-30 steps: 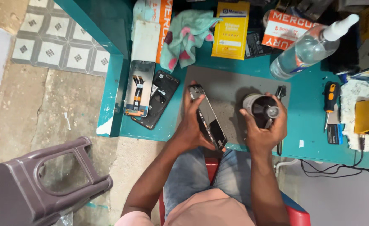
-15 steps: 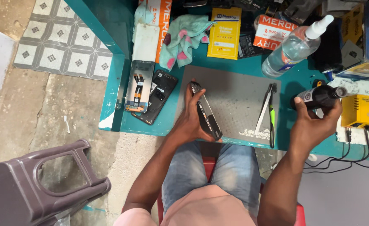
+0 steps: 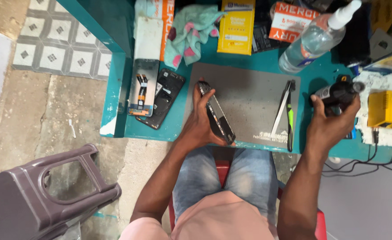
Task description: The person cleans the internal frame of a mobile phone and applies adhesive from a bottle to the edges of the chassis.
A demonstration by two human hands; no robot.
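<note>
My left hand [image 3: 200, 120] grips a dark phone [image 3: 218, 114], tilted on its edge over the left part of a grey work mat [image 3: 249, 98] on a teal table [image 3: 111, 102]. My right hand [image 3: 331, 120] holds a small black tool [image 3: 338, 92] off the mat's right side, above the table's right part. A pair of tweezers and a green-handled tool [image 3: 286, 113] lie on the mat between the two hands.
A detached phone screen [image 3: 142, 86] and an opened phone body [image 3: 162, 98] lie left of the mat. A spray bottle [image 3: 316, 40], yellow box [image 3: 237, 26], cloth [image 3: 191, 33] sit at the back. A yellow device [image 3: 389, 109] with cables is at right. A purple stool [image 3: 40, 195] lies on the floor.
My right hand has carried the black tool from the mat's centre out to the right of the mat. The tweezers now lie uncovered on the mat. My left hand keeps the phone.
</note>
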